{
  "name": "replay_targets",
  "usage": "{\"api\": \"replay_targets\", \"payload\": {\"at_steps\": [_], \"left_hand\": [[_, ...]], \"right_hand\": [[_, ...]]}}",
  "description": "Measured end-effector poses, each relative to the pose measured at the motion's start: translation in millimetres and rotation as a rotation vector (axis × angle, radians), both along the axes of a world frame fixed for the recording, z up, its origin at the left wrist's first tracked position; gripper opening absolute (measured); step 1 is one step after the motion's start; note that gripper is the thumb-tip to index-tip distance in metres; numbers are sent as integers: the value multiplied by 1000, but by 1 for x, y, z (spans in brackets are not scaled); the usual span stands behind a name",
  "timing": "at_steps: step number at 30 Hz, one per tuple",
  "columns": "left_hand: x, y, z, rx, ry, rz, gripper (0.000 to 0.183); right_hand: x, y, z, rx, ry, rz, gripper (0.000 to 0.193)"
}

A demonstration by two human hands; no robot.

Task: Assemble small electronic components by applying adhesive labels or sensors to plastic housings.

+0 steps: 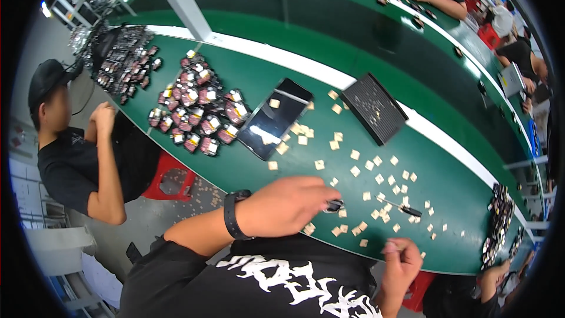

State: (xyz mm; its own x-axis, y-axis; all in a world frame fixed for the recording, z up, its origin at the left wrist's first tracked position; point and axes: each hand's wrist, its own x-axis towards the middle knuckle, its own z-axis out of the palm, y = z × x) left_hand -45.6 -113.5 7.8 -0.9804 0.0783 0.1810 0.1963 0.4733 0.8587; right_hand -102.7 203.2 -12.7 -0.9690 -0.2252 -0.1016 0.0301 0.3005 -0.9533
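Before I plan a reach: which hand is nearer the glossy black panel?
Left. The left hand is apart from the glossy black panel, on its near side; the right hand is much farther right, by the green table's near edge.

l hand [288,205] blurry; blk item [335,206] in it pt. hidden, type unclr

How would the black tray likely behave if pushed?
The tray looks stiff, given its straight edges. Lying flat, it would probably slide rather than roll. The small bits inside could shift if jolted.
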Motion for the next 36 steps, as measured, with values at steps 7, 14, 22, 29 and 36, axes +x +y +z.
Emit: {"api": "replay_targets", "payload": {"at_steps": [7, 14, 22, 29, 36], "left_hand": [[11, -82, 17, -339, 104, 616, 26], [-39, -156, 25, -805, 26, 745, 15], [-77, -271, -11, -1085, -365, 497, 11], [-89, -255, -10, -1166, -299, 544, 28], [-33, -130, 20, -941, 149, 385, 39]], "right_hand": [[-27, 44, -12, 56, 10, -193, 16], [-33, 43, -10, 37, 55, -214, 10], [-54, 78, -4, 102, 109, -374, 14], [-130, 185, -27, 695, 689, -526, 17], [-241, 237, 4, 1258, 598, -396, 50]]}}
